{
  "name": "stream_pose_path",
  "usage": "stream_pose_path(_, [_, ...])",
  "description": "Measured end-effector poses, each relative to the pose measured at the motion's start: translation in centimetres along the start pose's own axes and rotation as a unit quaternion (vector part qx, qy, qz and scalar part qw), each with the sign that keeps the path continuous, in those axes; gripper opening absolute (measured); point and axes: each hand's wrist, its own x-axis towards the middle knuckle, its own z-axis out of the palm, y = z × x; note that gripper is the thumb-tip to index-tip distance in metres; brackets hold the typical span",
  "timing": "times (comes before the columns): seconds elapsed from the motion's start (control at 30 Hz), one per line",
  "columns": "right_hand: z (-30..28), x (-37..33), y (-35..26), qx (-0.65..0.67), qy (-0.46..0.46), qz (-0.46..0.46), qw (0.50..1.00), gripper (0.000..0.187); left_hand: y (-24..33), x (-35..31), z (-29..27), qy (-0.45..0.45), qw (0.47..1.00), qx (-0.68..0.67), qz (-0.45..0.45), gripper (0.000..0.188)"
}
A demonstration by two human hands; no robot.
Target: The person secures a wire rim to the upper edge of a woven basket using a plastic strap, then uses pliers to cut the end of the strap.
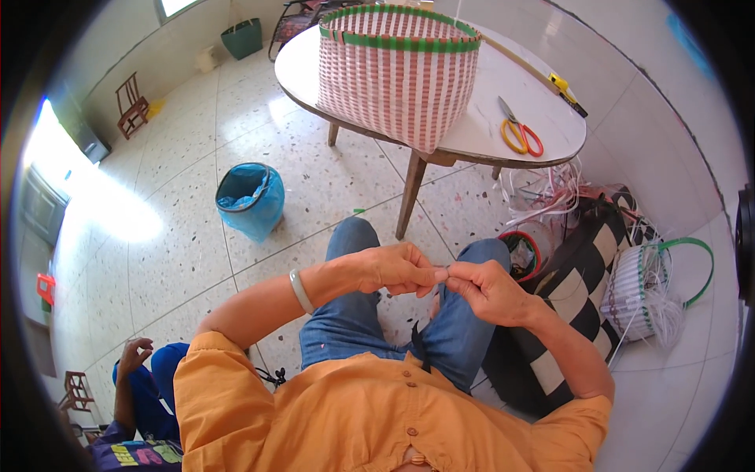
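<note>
Above my knees, my left hand and my right hand meet fingertip to fingertip. Both are closed in a pinch. Something tiny seems to lie between the fingertips, too small to make out. A pale bangle circles my left wrist. Beyond the hands, a large woven basket in pink and white with a green rim stands on the oval white table. To its right, scissors with one yellow and one red handle lie partly opened on the tabletop.
A blue-lined bin stands on the floor ahead to the left. At right are a checkered seat, bundled plastic strips, a red-rimmed container and a small white basket with a green handle. Another person sits at lower left.
</note>
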Motion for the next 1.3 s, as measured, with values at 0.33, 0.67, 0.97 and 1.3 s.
stream_pose_path(0.33, [-0.5, -0.8, 2.8, 0.006, -0.028, 0.024, 0.999, 0.015, -1.0, 2.0, 0.6, 0.015, 0.999, 0.045, -0.020, 0.051])
stream_pose_path(0.67, [-2.0, -1.4, 3.6, 0.230, -0.030, 0.199, 0.952, 0.023, -1.2, 1.7, -1.5, 0.066, 0.997, 0.017, 0.027, 0.052])
stream_pose_path(0.97, [-1.8, -1.3, 4.2, -0.015, 0.127, 0.009, 0.992, 0.011, -1.1, 1.1, -2.1, 0.174, 0.958, 0.133, 0.186, 0.035])
stream_pose_path(1.3, [-1.1, 0.5, 2.0, -0.210, 0.272, -0.117, 0.932, 0.011, 1.8, 1.9, -0.4, 0.295, 0.817, 0.371, 0.329, 0.016])
